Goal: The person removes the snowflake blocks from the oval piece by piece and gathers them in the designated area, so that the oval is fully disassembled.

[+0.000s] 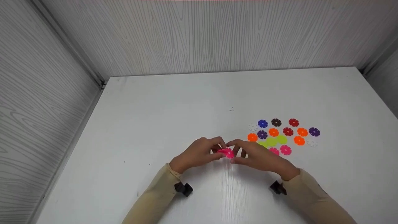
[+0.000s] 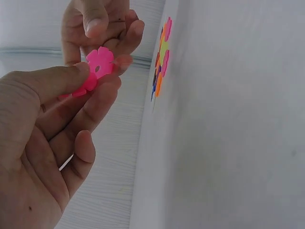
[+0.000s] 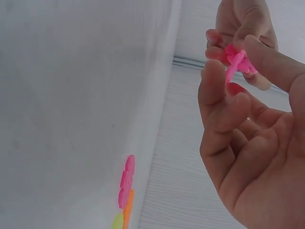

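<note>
Two pink flower-shaped plastic discs (image 1: 229,152), slotted together at an angle, are held above the table. My left hand (image 1: 200,152) pinches one of them between thumb and fingers, as the left wrist view shows, leaving the other pink disc (image 2: 101,63) sticking out. Around that free disc hover the bent fingers and thumb of my right hand (image 1: 256,155). A gap shows between its thumb and the disc; whether another fingertip touches it I cannot tell. In the right wrist view the joined pink discs (image 3: 237,63) appear partly edge-on.
On the white table (image 1: 174,102), to the right, lie several loose discs: orange (image 1: 299,140), red (image 1: 293,122), purple (image 1: 314,132), blue (image 1: 262,123), brown (image 1: 276,122), yellow-green (image 1: 281,139), white (image 1: 312,142) and pink (image 1: 285,150). Some are partly behind my right hand. Wood-grain panels (image 1: 199,37) enclose the table.
</note>
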`<state>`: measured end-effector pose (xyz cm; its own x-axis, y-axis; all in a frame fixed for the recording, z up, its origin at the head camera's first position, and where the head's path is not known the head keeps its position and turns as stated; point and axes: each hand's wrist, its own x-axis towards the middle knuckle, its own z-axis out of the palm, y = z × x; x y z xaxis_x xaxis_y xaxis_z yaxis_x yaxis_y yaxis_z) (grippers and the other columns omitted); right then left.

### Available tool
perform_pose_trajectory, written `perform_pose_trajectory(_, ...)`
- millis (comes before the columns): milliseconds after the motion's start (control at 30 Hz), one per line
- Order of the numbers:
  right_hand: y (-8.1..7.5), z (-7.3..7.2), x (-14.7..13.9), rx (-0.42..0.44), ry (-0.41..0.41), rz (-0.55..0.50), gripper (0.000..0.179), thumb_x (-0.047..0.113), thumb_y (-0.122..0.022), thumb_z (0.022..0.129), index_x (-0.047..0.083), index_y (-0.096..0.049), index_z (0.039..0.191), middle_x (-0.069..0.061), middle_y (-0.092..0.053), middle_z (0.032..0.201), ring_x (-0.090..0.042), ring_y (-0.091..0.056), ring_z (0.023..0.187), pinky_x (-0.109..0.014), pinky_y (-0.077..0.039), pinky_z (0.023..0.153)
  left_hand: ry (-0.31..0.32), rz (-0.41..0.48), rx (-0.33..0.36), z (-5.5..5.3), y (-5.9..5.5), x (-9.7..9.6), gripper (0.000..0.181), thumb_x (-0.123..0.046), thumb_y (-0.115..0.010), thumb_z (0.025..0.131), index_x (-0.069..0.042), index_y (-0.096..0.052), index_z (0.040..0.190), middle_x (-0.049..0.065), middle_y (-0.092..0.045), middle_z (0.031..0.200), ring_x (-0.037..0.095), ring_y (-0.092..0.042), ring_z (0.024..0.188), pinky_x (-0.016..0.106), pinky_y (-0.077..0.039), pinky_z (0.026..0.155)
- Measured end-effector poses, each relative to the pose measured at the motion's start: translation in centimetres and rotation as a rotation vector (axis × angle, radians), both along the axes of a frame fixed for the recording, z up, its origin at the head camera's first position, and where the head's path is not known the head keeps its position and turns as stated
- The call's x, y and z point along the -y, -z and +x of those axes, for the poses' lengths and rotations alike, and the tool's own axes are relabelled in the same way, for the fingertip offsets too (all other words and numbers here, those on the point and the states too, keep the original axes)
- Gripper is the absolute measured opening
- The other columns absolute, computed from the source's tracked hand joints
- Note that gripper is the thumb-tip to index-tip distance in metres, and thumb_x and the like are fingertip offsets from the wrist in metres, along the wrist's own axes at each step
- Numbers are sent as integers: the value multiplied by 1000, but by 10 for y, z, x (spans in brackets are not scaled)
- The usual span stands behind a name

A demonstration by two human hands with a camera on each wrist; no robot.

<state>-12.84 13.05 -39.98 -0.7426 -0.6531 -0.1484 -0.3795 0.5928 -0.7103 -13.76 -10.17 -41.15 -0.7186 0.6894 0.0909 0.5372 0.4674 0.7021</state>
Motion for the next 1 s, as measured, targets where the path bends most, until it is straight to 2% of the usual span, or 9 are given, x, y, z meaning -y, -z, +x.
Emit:
perform_pose_trajectory(133, 1, 0, 2, -11, 8, -6, 49, 28, -69, 89, 15, -52, 133, 0, -65, 97, -9, -60, 77, -20, -51, 69, 5, 12, 17, 2, -2, -2, 18, -18, -65, 93, -9, -59, 107, 7, -75, 95, 15, -72, 84, 19, -49, 69)
perform_pose_trajectory(367, 5, 0, 2, -23, 22, -30, 46, 28, -70, 88, 14, -55, 129, 1, -62, 93, -10, -55, 71, -20, -50, 64, -6, 4, 31, 3, -2, -4, 18, -17, -65, 92, -8, -58, 106, 6, -74, 99, 15, -70, 88, 18, -46, 67)
perform_pose_trajectory(633, 4, -2, 0, -78, 44, -56, 38, 23, -72, 86, 13, -61, 121, 3, -64, 87, -10, -54, 71, -19, -49, 61, -59, 34, -11, 2, -1, -4, 10, -18, -64, 92, -9, -62, 97, 3, -67, 84, 8, -53, 76, 21, -43, 67)
perform_pose_trajectory(833, -8, -1, 0, -108, 69, -21, 36, 21, -75, 84, 10, -66, 116, 3, -65, 82, -8, -55, 68, -18, -49, 60, -73, 36, -130, 3, -1, -5, 13, -20, -66, 92, -8, -61, 91, 3, -67, 76, 6, -48, 66, 17, -37, 60)
perform_pose_trajectory(1000, -22, 2, -2, -134, 91, -36, 36, 18, -77, 81, 6, -67, 114, 2, -65, 77, -8, -55, 67, -18, -50, 59, -120, 72, -225, 5, -7, -9, 13, -19, -69, 89, -8, -62, 89, 3, -68, 72, 6, -48, 60, 16, -35, 56)
